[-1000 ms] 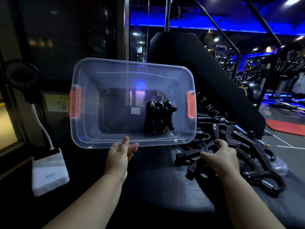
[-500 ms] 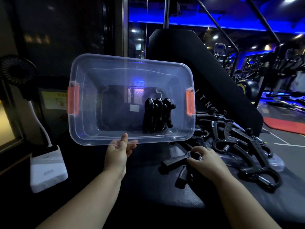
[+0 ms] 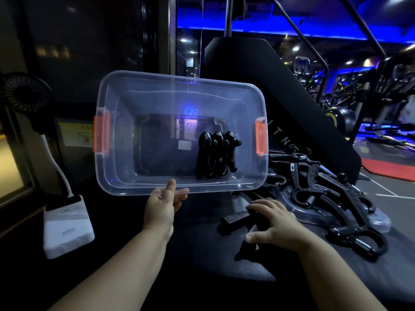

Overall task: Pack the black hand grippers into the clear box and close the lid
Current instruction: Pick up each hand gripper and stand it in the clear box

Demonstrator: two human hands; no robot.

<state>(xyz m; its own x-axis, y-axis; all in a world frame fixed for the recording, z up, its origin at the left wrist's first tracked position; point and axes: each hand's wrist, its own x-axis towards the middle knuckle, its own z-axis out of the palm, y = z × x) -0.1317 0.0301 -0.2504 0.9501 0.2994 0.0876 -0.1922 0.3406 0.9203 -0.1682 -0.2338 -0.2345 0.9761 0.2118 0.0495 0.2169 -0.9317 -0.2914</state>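
Clear box (image 3: 125,158): tipped up with its mouth toward the wearer, orange latches (image 3: 101,133) at both ends. I cannot tell whether it rests on anything behind.
Left grip (image 3: 165,200): pinches the box's near rim at mid-length, thumb on top and fingers under. It is the only hold seen on the box.
Packed grippers (image 3: 215,153): a tight black row inside the box, right of middle and low toward the near wall.
Right grip (image 3: 276,223): fingers curled over a loose hand gripper (image 3: 233,218) lying on the dark surface (image 3: 202,279), thumb on its near side. It is grasping, but how firmly is unclear.
Pile (image 3: 332,198): the remaining hand grippers lie tangled to the right, heaped on the clear lid (image 3: 379,223).
Risk, box: a one-point pinch on a tilted box could let it pivot or slip, more so when a new gripper drops in off-centre.
Risk, packed row: any further tilt could send the row sliding or toppling out of line.
Risk, pickup: the sprung handles may snag a neighbour, or the gripper may swing out of a loose hold.
Risk, lid: it is buried under the pile, and pulling it out early would scatter grippers toward the edge of the surface.
Risk, light: the dim room and black-on-black items make a misjudged grab likely.
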